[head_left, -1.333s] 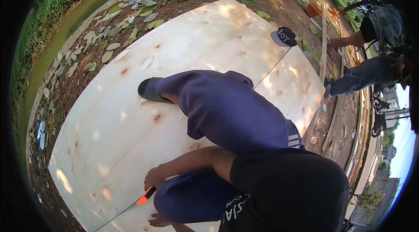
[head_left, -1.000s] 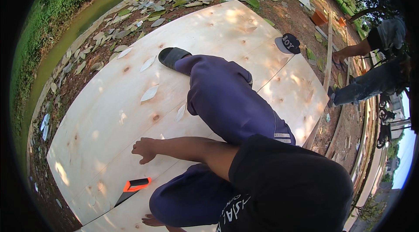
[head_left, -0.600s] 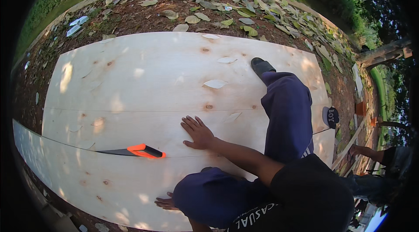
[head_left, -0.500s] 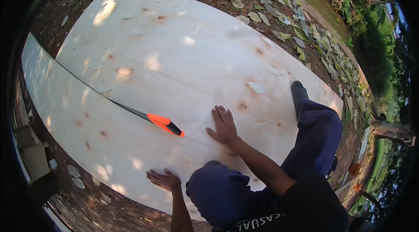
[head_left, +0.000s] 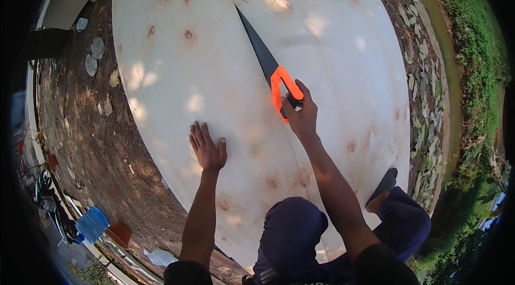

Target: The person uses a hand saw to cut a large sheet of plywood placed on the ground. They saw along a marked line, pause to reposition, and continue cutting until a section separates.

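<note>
A pale plywood sheet spreads under me, with a long straight slit running away from me. A handsaw with a dark blade and an orange-and-black handle lies along that slit, its blade almost level with the board. My right hand is closed round the saw's handle. To the left of the slit my left hand rests flat on the plywood, fingers stretched and holding nothing. My bent knee and my dark slipper are on the board near me.
Brown soil borders the sheet on the left, with a blue water jug, a terracotta-coloured container and a motorbike farther out. To the right are fallen leaves, a narrow channel of green water and a grassy bank.
My view has swung round to line up with the slit. My right hand, earlier spread on the plywood, has taken hold of the saw's handle. My left hand still lies flat.
</note>
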A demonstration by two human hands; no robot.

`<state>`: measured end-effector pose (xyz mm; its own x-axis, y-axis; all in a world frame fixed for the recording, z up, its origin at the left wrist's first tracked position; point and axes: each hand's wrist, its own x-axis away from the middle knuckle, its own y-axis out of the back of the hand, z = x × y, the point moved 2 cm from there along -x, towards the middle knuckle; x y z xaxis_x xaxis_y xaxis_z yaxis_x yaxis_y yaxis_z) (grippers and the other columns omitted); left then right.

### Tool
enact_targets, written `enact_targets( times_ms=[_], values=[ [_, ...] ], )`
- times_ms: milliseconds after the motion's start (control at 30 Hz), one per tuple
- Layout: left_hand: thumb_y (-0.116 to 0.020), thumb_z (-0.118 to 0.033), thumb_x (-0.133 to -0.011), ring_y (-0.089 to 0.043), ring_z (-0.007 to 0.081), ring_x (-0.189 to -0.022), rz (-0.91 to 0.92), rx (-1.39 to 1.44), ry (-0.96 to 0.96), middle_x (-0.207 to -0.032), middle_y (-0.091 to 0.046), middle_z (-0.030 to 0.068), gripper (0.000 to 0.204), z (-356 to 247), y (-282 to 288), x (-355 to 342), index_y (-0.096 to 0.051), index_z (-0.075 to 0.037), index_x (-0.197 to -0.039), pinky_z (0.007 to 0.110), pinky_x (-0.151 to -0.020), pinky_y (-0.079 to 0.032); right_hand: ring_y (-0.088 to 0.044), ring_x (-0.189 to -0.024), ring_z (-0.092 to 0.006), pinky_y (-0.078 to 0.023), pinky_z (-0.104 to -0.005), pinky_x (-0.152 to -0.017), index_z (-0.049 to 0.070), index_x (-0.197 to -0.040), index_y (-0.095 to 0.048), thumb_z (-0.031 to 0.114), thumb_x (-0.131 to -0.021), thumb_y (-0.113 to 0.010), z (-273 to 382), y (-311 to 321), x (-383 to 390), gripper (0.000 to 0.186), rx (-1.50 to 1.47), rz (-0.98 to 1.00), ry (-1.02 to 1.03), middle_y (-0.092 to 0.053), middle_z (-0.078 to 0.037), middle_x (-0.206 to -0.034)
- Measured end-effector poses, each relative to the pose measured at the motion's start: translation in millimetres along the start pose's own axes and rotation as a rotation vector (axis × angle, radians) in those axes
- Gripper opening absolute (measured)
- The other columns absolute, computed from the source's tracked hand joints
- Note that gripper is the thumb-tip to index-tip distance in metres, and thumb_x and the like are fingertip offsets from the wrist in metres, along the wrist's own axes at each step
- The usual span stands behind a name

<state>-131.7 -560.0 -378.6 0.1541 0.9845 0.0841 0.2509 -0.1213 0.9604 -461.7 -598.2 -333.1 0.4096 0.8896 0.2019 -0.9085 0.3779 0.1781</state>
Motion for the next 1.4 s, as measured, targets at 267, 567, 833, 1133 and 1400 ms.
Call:
enact_targets(
  times_ms=[267,567,833,1133,1400],
  values=[
    [-0.058,-0.040,-0.102,-0.019,0.0419,-0.160,-0.118,0.023,-0.021,-0.169,-0.028,0.0233,0.072,-4.6,4.9,-19.4,-0.036,-0.002,-0.159,0.058,-0.129,-0.016,-0.052,-0.061,-0.0095,-0.046,-0.0301,-0.060,0.002,-0.127,-0.070,0.014,-0.099,-0.064,44.1,-15.9,-22.3,0.030,-0.168,0.071,-0.166,-0.059,0.001,-0.077],
    [-0.053,-0.045,-0.105,-0.015,0.0384,-0.161,-0.083,-0.089,0.008,-0.172,-0.022,0.0201,0.070,-7.5,6.3,-16.6,-0.033,-0.015,-0.165,0.055,-0.131,-0.011,-0.057,-0.064,-0.0089,-0.050,-0.0278,-0.062,-0.002,-0.141,-0.062,0.005,-0.098,-0.066,38.3,41.1,147.7,0.044,-0.036,-0.005,-0.051,-0.063,-0.003,-0.076],
    [-0.054,-0.046,-0.104,-0.017,0.0406,-0.160,-0.093,-0.093,-0.001,-0.172,-0.023,0.0211,0.070,-4.6,3.4,-13.5,-0.036,-0.015,-0.164,0.057,-0.130,-0.012,-0.060,-0.062,-0.0154,-0.053,-0.0313,-0.063,-0.003,-0.137,-0.063,0.002,-0.094,-0.065,16.2,25.2,144.1,0.043,-0.004,-0.085,0.058,-0.067,-0.010,-0.075],
    [-0.054,-0.046,-0.104,-0.018,0.0415,-0.160,-0.101,-0.122,0.002,-0.171,-0.023,0.0215,0.070,0.8,4.3,-15.9,-0.036,-0.016,-0.164,0.058,-0.129,-0.014,-0.070,-0.072,-0.0204,-0.057,-0.0323,-0.073,-0.003,-0.136,-0.065,-0.004,-0.087,-0.065,14.3,38.5,153.3,0.049,0.070,-0.017,-0.025,-0.074,-0.014,-0.088],
    [-0.053,-0.047,-0.104,-0.018,0.0419,-0.160,-0.105,-0.067,-0.038,-0.171,-0.023,0.0219,0.070,-16.1,-3.9,-22.8,-0.036,-0.015,-0.164,0.059,-0.129,-0.013,-0.042,-0.055,-0.0192,-0.044,-0.0366,-0.057,0.004,-0.129,-0.068,0.003,-0.091,-0.059,31.9,4.0,34.2,0.038,0.052,0.018,-0.120,-0.055,-0.009,-0.064]
  ],
)
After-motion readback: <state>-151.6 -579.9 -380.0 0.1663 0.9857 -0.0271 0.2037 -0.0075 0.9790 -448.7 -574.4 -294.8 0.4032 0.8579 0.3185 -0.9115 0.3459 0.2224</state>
